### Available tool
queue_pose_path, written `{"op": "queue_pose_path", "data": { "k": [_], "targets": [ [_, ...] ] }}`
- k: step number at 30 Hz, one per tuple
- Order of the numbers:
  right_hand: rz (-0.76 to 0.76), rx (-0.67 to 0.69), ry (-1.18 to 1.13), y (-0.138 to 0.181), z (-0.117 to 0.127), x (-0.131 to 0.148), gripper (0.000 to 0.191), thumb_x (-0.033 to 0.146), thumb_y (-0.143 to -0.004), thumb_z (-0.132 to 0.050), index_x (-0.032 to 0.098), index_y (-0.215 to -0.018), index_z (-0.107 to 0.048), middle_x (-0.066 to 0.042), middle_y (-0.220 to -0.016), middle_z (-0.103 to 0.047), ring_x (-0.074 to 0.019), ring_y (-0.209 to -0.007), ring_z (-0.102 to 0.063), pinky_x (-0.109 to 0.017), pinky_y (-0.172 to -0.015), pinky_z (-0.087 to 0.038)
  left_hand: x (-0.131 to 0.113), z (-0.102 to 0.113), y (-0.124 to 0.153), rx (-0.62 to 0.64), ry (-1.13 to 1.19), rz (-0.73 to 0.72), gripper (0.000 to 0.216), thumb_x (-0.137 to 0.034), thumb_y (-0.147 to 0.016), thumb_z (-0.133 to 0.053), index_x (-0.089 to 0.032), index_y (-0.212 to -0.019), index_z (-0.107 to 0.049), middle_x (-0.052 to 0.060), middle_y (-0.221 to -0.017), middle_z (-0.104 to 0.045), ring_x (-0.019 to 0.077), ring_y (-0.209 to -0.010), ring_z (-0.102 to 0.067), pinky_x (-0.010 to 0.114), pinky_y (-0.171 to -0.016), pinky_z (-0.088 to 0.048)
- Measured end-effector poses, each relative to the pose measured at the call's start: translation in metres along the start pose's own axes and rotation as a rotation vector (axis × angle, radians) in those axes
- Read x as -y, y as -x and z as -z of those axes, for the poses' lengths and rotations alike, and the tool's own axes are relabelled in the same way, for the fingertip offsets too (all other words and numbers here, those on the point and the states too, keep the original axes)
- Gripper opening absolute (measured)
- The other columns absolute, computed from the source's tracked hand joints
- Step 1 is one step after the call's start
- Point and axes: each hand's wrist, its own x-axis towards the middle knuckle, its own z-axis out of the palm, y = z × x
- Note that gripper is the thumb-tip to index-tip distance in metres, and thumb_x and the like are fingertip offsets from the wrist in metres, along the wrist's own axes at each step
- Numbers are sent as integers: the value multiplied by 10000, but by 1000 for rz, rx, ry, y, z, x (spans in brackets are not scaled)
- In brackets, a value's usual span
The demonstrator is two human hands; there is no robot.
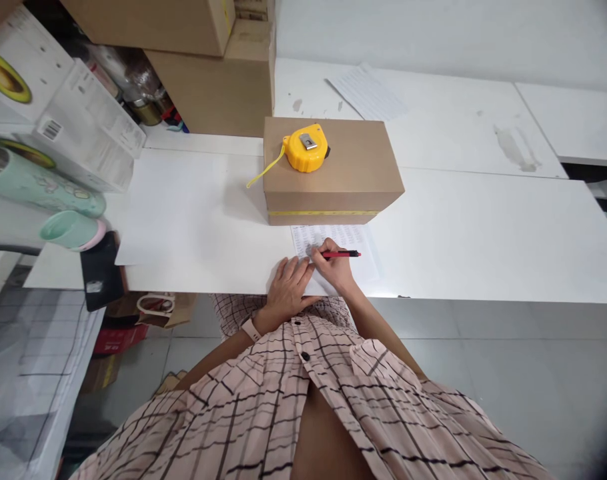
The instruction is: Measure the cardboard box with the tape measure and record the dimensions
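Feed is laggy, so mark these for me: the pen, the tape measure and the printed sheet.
pen (341,254): head view, middle of its red barrel.
tape measure (298,157): head view, top of its yellow case.
printed sheet (348,237): head view, bare part above the pen.

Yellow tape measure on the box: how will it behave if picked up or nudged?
The tape measure lies flat on the cardboard box, so it probably slides rather than rolls. Its hard case looks rigid. The loose strap would likely dangle and might snag.

R hand (335,268) holding red pen (341,254) on sheet (346,236), L hand (288,285) flat beside, box (343,177) behind
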Motion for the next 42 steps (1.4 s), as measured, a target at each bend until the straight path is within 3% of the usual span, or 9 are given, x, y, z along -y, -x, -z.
{"op": "queue_pose_path", "data": {
  "k": [42],
  "targets": [
    [-12,-23,-18,0,2,5,327,421,-853,-597,248,-655,-402,47,-586,-482,-128,-586,-444,-287,-602,-402,-1,3,0,22,7,-5,778,-693,-964,-436,-135,-1500,-521,116,-1577,-495,368,-1446,-431,543,-1241,-271]
  ]
}}
